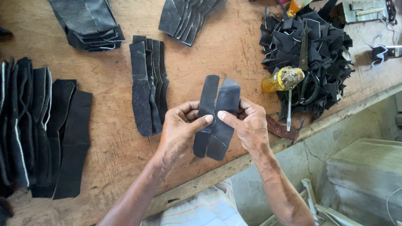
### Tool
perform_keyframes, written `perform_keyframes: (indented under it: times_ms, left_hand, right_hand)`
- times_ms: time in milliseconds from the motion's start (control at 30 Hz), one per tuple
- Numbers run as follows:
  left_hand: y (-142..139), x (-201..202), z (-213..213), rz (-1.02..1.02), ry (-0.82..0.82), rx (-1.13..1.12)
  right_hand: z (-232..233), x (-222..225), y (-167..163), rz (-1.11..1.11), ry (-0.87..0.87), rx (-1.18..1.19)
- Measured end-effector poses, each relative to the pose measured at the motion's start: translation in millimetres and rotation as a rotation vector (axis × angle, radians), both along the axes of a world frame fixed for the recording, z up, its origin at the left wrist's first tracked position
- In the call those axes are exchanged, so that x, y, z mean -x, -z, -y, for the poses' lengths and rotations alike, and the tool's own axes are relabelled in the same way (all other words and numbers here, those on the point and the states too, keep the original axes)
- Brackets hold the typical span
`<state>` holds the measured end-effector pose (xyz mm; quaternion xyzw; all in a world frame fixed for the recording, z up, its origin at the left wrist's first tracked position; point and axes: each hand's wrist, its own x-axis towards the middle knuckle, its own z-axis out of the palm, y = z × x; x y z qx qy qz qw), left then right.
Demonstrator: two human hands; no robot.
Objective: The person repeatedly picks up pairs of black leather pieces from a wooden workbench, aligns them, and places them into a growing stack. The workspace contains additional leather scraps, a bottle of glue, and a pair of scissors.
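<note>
My left hand (180, 125) and my right hand (247, 123) hold two dark leather pieces (217, 113) side by side above the wooden bench (113, 138). Both thumbs press on the seam where the pieces meet at the middle. The pieces stand roughly upright, their long edges touching. A fanned row of similar black strips (148, 83) lies just left of my left hand.
More leather stacks lie at the far left (46, 129), top left (90, 23) and top centre (188, 14). A heap of black offcuts (310, 54) sits at the right, with a yellow glue bottle (282, 79), scissors (303, 46) and a pen (289, 111). The bench edge runs diagonally below my hands.
</note>
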<state>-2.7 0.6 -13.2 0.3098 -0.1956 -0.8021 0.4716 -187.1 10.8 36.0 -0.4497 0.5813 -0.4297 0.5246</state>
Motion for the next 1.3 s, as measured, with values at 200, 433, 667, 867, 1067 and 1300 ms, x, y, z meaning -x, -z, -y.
perform_keyframes:
  times_ms: [200, 433, 667, 867, 1067, 1300]
  left_hand:
    - [1, 2, -2, 0.154, 0.036, 0.106]
    - [-2, -5, 6, 0.128, 0.085, 0.146]
    - [-2, -6, 4, 0.134, 0.121, 0.119]
    - [2, -2, 2, 0.114, 0.094, 0.07]
    - [1, -1, 3, 0.087, 0.084, 0.029]
    - [-1, -4, 4, 0.155, 0.102, 0.062]
  right_hand:
    - [-1, 5, 2, -0.079, -0.029, -0.069]
    - [0, 11, -7, -0.008, -0.173, -0.095]
    - [-2, 10, -11, -0.055, -0.091, -0.068]
    - [-2, 9, -12, -0.084, -0.075, -0.076]
    - [-1, 8, -12, -0.044, -0.078, -0.091]
    - [-1, 9, -7, -0.099, -0.106, -0.091]
